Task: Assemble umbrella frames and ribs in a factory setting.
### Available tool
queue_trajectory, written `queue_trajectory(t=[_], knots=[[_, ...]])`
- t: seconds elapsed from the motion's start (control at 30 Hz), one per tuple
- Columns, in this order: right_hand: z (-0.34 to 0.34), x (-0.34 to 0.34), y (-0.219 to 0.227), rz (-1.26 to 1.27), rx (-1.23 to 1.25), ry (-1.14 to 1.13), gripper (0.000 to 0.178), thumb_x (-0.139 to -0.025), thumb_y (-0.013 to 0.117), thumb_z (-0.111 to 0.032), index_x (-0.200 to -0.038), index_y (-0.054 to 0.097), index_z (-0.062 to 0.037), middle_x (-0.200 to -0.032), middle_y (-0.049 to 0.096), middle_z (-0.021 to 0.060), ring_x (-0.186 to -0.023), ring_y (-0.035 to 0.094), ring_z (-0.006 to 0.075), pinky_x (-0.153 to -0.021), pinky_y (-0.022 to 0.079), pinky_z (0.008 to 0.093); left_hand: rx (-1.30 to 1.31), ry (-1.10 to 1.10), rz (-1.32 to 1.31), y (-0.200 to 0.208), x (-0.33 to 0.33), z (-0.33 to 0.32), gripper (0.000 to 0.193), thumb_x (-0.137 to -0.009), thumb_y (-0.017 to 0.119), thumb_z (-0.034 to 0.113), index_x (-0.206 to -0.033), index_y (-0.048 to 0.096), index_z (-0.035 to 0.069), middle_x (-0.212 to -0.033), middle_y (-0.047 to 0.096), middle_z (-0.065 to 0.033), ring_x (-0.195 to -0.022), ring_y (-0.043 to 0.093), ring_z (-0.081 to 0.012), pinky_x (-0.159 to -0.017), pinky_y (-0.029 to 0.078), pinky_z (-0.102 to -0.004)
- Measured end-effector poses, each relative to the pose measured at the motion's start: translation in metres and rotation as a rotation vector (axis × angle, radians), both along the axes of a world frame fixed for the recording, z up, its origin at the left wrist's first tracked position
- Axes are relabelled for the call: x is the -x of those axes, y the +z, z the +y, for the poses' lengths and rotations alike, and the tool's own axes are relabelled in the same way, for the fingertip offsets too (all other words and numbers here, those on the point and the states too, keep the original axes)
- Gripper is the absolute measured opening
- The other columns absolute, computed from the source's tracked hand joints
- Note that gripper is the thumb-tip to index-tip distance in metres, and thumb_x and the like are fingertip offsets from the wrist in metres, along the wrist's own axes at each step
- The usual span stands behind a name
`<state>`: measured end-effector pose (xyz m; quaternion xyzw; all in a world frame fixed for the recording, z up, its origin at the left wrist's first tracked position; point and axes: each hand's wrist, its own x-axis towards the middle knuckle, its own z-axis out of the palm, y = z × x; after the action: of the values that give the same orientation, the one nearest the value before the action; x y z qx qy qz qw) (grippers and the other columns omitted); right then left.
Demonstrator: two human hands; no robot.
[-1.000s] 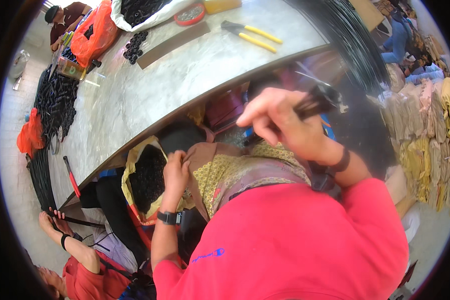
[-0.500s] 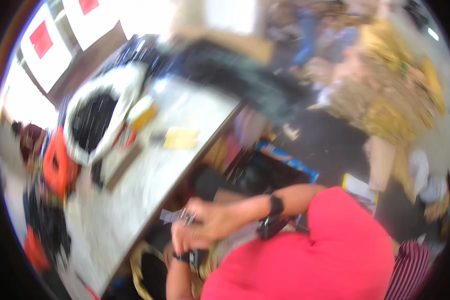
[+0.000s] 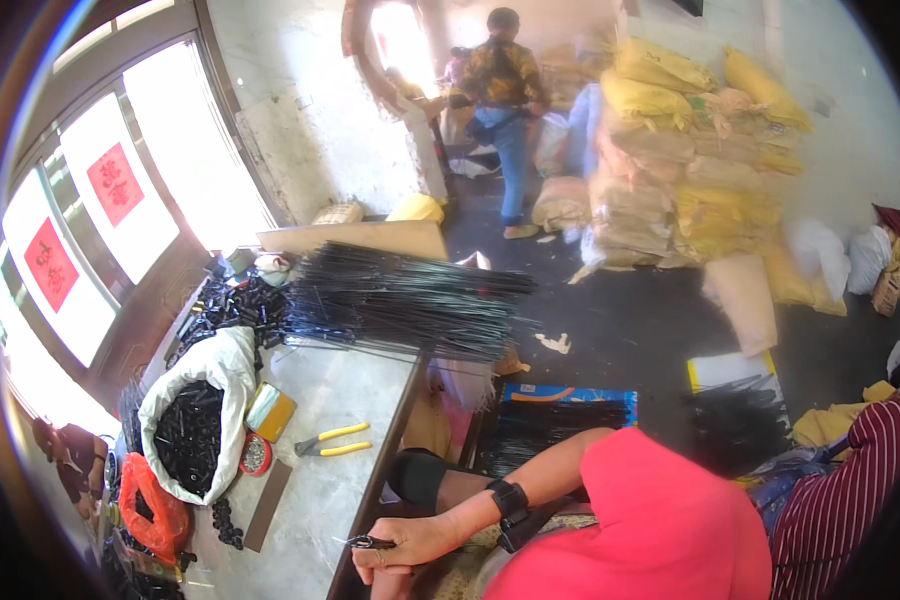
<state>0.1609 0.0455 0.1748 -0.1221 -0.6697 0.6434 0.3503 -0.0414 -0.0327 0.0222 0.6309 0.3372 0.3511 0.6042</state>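
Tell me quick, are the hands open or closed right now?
Left hand: mostly out of view; its grip cannot be told.
Right hand: closed, holding a small, slim black object, material unclear.

A bright pinkish-red, short-sleeved top is worn with a chunky black wristband

Premises are a workshop given over to handwork. The table at left carries a long bundle of thin black rods, a white sack of small black parts, a red dish and yellow-handled pliers. Near, the right hand is closed around a small dark piece. Filled yellow and tan sacks are stacked on the dark floor at far right. The plaster wall at far left is worn and patchy.
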Motion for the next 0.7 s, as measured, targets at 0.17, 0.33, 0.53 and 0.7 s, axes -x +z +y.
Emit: queue_trajectory(t=[0.17,0.33,0.53,0.7], knots=[[-0.003,0.041,-0.03,0.069,0.251,-0.116,0.054,-0.103,0.047,-0.051,-0.084,0.062,-0.0026,-0.051,0.04,-0.005,-0.046,0.036,0.0048,-0.045,0.03,0.0242,0.187,0.142,0.079,0.009,-0.001,-0.01,0.078,-0.08,0.078,0.008,-0.145,0.036,-0.002,-0.125,0.058,-0.0158,-0.11,0.058,-0.0254,-0.095,0.047,-0.0357],[0.001,0.059,-0.021,0.007,0.263,-0.094,0.055,-0.103,0.046,-0.051,-0.082,0.063,-0.0031,-0.053,0.045,-0.0031,-0.049,0.041,0.0051,-0.052,0.035,0.0228,0.444,0.398,0.008,0.04,-0.056,-0.021,0.072,-0.082,0.079,0.013,-0.142,0.043,-0.001,-0.13,0.055,-0.0177,-0.114,0.056,-0.0235,-0.095,0.047,-0.0329],[0.004,0.083,-0.008,-0.011,0.347,0.028,0.063,-0.098,0.049,-0.059,-0.074,0.064,-0.0035,-0.048,0.047,-0.0008,-0.041,0.04,0.0084,-0.042,0.033,0.0261,0.163,0.198,0.346,0.062,-0.019,-0.038,0.052,-0.088,0.073,0.012,-0.136,0.055,0.009,-0.139,0.045,-0.0271,-0.12,0.055,-0.0352,-0.101,0.047,-0.0403],[0.009,0.097,0.003,-0.18,0.395,0.044,0.056,-0.1,0.05,-0.053,-0.08,0.068,-0.0033,-0.055,0.05,-0.001,-0.051,0.046,0.0091,-0.05,0.038,0.0266,0.398,0.276,-0.054,0.03,-0.015,-0.017,0.023,-0.092,0.069,0.01,-0.11,0.064,-0.003,-0.106,0.069,-0.0086,-0.099,0.063,-0.0157,-0.089,0.049,-0.0291]])
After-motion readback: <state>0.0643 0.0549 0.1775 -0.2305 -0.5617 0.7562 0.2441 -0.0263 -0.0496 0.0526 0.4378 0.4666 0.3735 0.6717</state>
